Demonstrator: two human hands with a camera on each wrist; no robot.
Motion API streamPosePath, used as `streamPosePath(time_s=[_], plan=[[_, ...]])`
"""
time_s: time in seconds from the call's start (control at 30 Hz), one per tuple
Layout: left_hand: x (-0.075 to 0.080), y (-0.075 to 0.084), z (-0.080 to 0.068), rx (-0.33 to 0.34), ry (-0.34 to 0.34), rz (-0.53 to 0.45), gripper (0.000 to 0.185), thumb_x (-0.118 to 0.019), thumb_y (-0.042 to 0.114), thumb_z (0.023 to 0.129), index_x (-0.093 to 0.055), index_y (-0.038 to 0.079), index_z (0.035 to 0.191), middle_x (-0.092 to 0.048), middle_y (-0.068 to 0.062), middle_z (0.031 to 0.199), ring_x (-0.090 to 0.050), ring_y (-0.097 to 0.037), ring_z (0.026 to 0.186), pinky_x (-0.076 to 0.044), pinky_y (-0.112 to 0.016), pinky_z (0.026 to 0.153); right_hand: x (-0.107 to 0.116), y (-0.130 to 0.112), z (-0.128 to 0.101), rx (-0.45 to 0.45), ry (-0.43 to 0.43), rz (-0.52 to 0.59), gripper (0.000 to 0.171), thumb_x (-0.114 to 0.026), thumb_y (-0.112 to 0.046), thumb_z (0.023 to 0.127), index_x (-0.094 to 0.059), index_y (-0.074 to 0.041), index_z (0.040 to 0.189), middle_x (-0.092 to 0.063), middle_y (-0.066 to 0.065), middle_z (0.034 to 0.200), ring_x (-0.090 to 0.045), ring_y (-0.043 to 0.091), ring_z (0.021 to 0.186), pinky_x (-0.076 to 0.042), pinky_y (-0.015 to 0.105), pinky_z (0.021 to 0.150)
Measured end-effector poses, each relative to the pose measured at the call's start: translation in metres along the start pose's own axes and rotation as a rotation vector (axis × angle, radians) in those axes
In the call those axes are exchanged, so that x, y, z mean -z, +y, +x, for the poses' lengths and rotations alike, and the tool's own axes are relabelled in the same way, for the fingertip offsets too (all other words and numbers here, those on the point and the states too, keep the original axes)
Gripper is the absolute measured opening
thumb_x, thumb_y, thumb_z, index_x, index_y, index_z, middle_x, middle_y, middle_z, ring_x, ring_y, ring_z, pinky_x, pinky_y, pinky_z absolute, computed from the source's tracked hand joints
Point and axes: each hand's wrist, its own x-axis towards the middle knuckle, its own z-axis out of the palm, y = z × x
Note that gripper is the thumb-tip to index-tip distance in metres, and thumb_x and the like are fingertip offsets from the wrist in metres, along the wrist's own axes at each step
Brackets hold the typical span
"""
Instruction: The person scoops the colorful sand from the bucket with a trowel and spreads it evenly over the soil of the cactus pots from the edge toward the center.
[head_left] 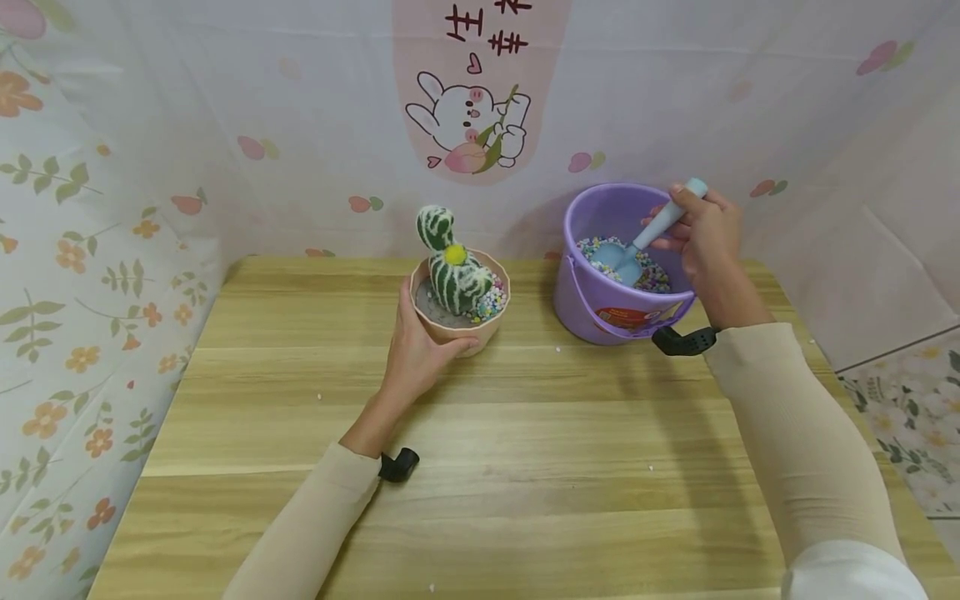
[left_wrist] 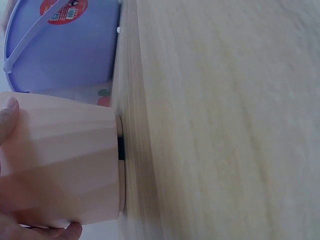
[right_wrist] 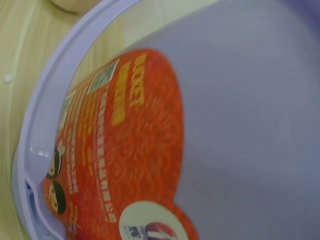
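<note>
In the bucket (head_left: 576,307): scoop (head_left: 627,267), beads (head_left: 657,280).

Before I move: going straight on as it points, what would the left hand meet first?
Past the faceted peach pot it holds, the left hand would probably meet the white, fruit-printed cloth backdrop; depth is unclear.

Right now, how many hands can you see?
2: the left hand around the peach faceted pot, the right hand holding the pale blue scoop in the purple plastic bucket.
</note>
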Motion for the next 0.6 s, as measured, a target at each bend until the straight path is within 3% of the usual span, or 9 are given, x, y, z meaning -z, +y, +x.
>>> streamPosePath(time_s=[0.6], plan=[[-0.0026, -0.0001, -0.002, -0.011, 0.033, 0.015, 0.131, -0.09, 0.047, 0.063, -0.001, 0.023, 0.156, -0.019, -0.009, 0.159, -0.024, -0.025, 0.145, -0.029, -0.051, 0.113, 0.0054, -0.003, 0.0061, -0.088, 0.17, 0.178, 0.021, -0.068, -0.011, 0.091, -0.061, 0.001, 0.107, -0.07, 0.021, 0.075, -0.071, 0.037, 0.072, -0.055, 0.046, 0.052]])
